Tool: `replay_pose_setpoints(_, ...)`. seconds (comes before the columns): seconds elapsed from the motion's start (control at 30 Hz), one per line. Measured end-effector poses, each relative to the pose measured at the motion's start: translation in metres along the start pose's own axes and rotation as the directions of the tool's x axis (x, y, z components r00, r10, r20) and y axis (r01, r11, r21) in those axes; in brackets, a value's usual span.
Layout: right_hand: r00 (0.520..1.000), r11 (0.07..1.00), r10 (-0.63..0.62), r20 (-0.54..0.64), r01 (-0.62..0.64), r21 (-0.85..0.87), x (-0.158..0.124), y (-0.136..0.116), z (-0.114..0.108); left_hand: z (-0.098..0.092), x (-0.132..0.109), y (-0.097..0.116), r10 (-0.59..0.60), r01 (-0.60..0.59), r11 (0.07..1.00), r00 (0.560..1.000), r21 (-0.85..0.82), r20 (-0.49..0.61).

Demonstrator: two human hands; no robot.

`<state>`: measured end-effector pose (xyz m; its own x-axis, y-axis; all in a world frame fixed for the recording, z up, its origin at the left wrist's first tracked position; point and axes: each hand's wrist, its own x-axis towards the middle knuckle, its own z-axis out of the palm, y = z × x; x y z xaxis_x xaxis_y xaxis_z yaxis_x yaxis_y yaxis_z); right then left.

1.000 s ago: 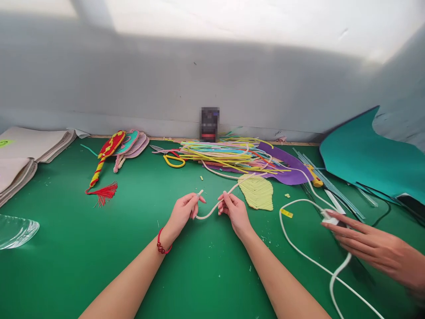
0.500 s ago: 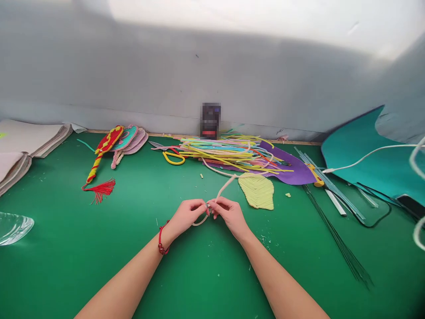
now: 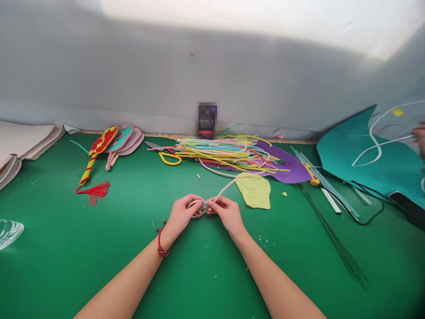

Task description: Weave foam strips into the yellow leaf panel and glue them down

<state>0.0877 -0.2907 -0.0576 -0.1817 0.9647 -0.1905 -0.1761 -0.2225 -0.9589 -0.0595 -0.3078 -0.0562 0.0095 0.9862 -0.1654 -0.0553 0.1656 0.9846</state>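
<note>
Left hand (image 3: 186, 210): your grip is pinching the looped cord (image 3: 226, 188) just below frame centre.
Right hand (image 3: 226, 212): you're pinching alongside; light, even pressure is probably helping.

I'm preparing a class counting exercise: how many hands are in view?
3. The left hand and right hand are near the middle, both holding a pale cord; another person's hand, blurred and cut off, is at the right edge. Others may be out of frame.
</note>
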Motion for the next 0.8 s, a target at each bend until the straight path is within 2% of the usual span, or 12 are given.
replay_pose_setpoints(0.17, 0.999, 0.997, 0.020, -0.033, -0.018, 0.076, -0.001, -0.002, -0.002, -0.002, 0.000, 0.005, 0.009, -0.014, 0.998, 0.996, -0.062, -0.088)
replay_pose_setpoints(0.37, 0.995, 0.993, 0.003, -0.095, 0.008, 0.120, 0.005, -0.007, -0.016, -0.013, 0.006, 0.009, 0.047, -0.089, 0.979, 0.975, -0.185, -0.218)
replay_pose_setpoints(0.5, 0.991, 0.992, -0.032, -0.131, 0.047, 0.115, 0.005, -0.011, -0.021, -0.014, 0.004, 0.011, 0.058, -0.099, 0.975, 0.978, -0.198, -0.202)
replay_pose_setpoints(0.67, 0.984, 0.987, -0.107, -0.144, 0.122, 0.106, 0.005, -0.012, -0.022, -0.006, 0.001, 0.012, 0.063, -0.078, 0.991, 0.989, -0.111, -0.134)
replay_pose_setpoints(0.8, 0.980, 0.965, -0.082, -0.180, 0.123, 0.231, 0.007, -0.013, -0.022, -0.004, 0.001, 0.010, 0.062, -0.065, 0.997, 0.996, -0.037, -0.067)
